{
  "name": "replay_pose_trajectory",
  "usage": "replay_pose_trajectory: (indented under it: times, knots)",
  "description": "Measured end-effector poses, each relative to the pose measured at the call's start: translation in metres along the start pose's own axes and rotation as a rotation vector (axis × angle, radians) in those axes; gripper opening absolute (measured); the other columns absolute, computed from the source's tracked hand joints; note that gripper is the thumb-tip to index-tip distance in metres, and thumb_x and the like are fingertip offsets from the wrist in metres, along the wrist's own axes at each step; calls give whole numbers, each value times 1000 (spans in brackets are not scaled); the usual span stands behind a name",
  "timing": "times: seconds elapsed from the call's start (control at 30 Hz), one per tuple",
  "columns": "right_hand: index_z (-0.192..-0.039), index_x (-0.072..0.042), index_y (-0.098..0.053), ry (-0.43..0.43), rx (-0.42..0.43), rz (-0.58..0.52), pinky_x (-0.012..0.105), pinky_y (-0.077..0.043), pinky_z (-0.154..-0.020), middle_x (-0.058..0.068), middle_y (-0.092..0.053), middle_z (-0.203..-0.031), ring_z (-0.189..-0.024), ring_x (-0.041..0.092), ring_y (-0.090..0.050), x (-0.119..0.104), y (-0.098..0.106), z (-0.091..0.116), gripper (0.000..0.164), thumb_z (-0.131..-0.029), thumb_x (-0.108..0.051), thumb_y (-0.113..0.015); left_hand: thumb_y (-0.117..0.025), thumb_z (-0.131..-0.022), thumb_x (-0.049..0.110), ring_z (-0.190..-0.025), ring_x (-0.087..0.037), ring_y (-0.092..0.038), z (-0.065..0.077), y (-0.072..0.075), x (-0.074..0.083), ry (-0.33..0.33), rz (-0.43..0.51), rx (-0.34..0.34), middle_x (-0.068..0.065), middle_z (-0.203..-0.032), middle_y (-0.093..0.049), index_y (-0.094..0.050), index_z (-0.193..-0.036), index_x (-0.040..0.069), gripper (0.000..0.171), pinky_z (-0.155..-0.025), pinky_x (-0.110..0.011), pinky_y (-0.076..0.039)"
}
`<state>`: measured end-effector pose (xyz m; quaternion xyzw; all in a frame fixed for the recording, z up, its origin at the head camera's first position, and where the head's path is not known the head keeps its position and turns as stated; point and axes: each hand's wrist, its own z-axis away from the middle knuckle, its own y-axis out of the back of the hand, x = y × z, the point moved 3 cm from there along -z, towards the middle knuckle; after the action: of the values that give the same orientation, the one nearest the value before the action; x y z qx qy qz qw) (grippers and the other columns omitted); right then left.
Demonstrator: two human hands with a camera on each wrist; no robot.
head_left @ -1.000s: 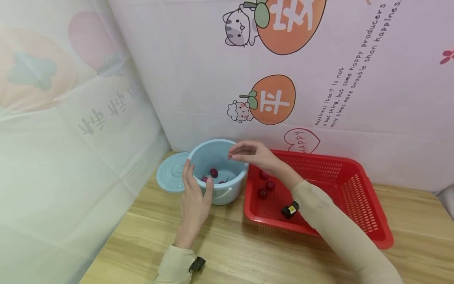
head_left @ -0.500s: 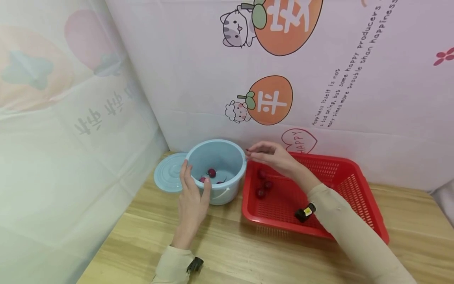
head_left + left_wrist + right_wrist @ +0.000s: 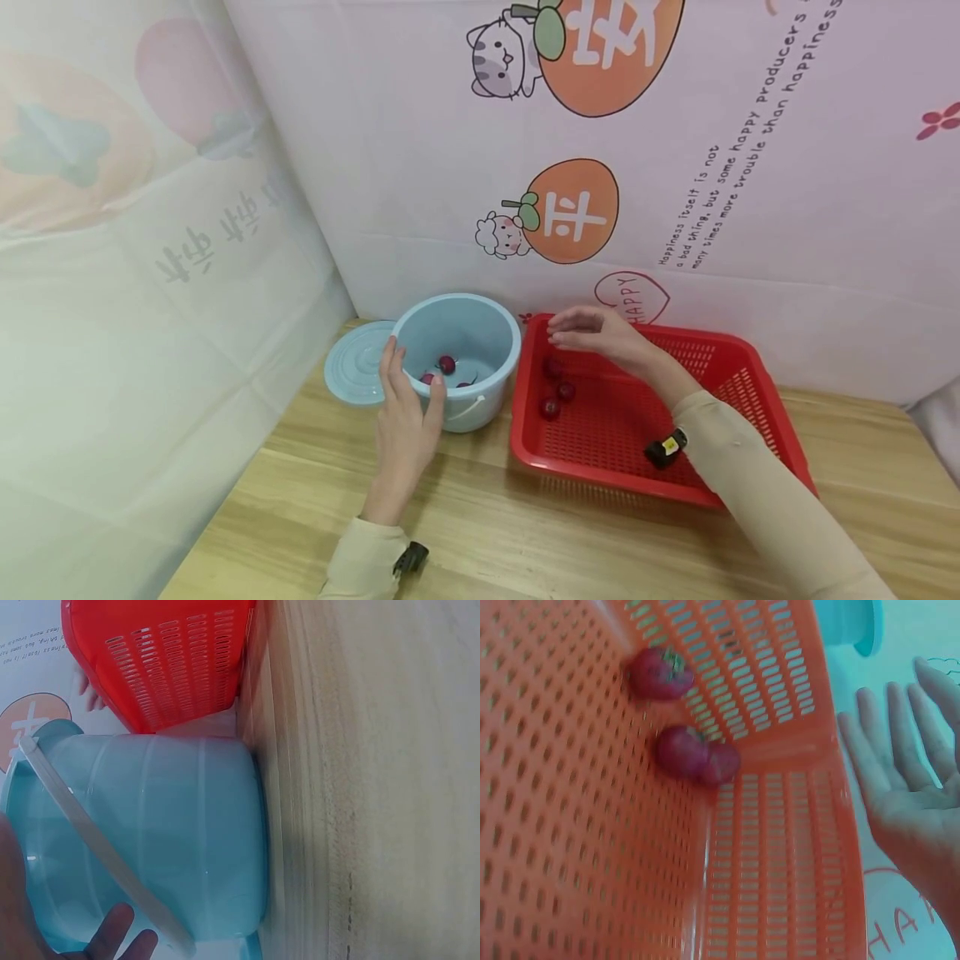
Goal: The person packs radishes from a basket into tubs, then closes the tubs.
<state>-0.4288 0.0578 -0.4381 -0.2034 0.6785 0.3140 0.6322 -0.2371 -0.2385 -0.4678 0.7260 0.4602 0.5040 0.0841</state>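
My left hand rests against the near left side of a light-blue bucket, its thumb at the front rim and its fingers at the left rim. In the left wrist view, fingertips show in front of the bucket's side, by its white handle. Inside the bucket lie several small round dark-red fruits, one with a thin stem. Over the back left of a red slotted basket, my right hand hovers with nothing in it. Several more dark-red fruits, one showing a green top, lie in that basket.
A round light-blue lid lies on the wooden table, left of the bucket. White printed cloth hangs close behind the bucket and basket, and also along the left side.
My right hand has moved right, from above the bucket's opening to above the basket's left end. The left hand stays at the bucket's rim.
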Motion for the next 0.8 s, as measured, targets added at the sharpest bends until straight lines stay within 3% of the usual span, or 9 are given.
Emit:
replay_pose_trajectory:
  times: [0.13,0.27,0.47,0.8]
  knots:
    - [-133,-4,-68,-54,-16,115,59,-47,-108,25,-63,-138,-124,32,-64,5,3,2,40,-99,-22,-77,-50,-108,46,-44,-15,-35,0,0,1,2,1,-1,0,-173,-21,-15,-167,12,76,-42,-32,-33]
    - [-133,-8,-70,-66,-39,228,53,-51,-106,19,-67,-136,-125,30,-62,5,2,3,40,-98,-26,-78,-48,-109,49,-45,-16,-36,1,0,1,1,-1,-4,-1,-173,-23,-14,-168,14,77,-42,-32,-34]
    - [-131,-3,-72,-25,-95,375,40,-56,-100,17,-72,-129,-120,28,-66,8,-1,2,36,-99,-18,-77,-54,-108,42,-45,-17,-36,2,1,-1,15,0,-5,-3,-170,-28,-12,-169,17,78,-43,-33,-33]
    - [-124,0,-74,-28,-191,604,44,-60,-93,16,-75,-121,-110,29,-72,18,-8,3,30,-96,-11,-78,-55,-107,41,-45,-17,-37,1,0,0,18,-11,-7,2,-172,-22,-14,-168,15,78,-43,-33,-33]
